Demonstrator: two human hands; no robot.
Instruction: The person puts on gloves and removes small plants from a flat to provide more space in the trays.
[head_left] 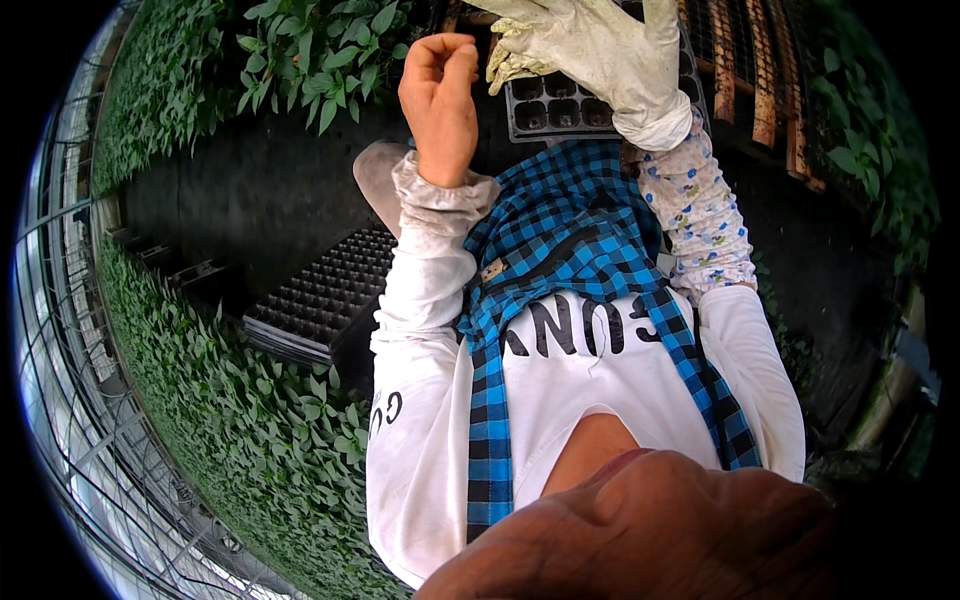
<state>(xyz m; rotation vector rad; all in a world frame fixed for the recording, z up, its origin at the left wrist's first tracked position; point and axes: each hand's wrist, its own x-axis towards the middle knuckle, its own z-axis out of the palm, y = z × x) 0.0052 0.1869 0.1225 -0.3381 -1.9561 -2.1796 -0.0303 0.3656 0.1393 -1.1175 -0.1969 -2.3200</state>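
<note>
My left hand, bare, is raised at the near left of a black seedling tray. Its fingers are curled in against the thumb, and whatever they may hold is too small or hidden to make out. My right hand wears a cream-coloured glove with yellowish stained fingertips. It hovers over the tray with the fingers spread, and nothing shows in its grasp. The glove and the upper picture edge hide much of the tray; dark square cells show along its near side.
A stack of black cell trays lies at the left on dark ground. Leafy green plants grow in dense beds along the left, with more plants at the upper left. Rusty slatted racks stand at the upper right.
</note>
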